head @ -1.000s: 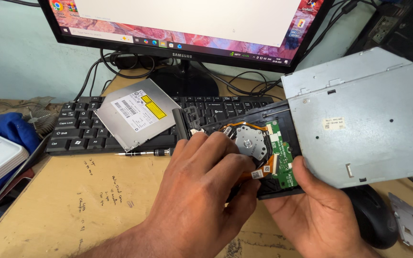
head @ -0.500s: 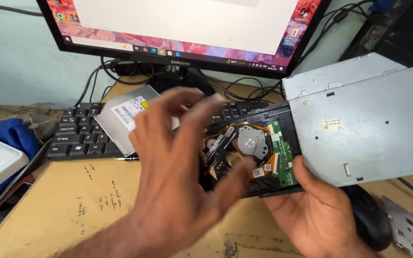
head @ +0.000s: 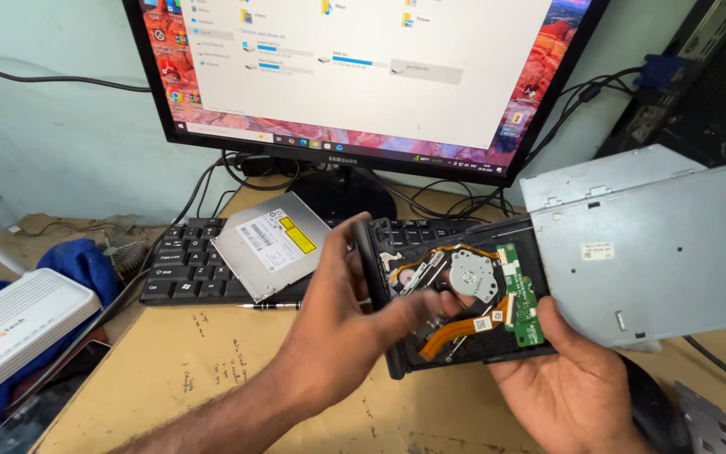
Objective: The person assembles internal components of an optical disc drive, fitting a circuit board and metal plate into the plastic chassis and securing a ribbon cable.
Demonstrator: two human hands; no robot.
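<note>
Right hand [head: 577, 382] at lower right cups the opened disc drive [head: 464, 303] from below, fingers wrapped round its edge; drive sits mid-frame, tray pulled out of its grey metal case [head: 657, 244]. Left hand [head: 338, 328] half open, fingertips touching the tray's exposed parts. Second drive [head: 272, 244] lies on the keyboard [head: 186, 269], upper left.

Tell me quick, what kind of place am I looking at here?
Most likely a computer repair bench. An opened optical drive sits in the right hand, the left hand touching its tray; a second drive lies on the keyboard below a monitor, on a scribbled wooden desk.
</note>
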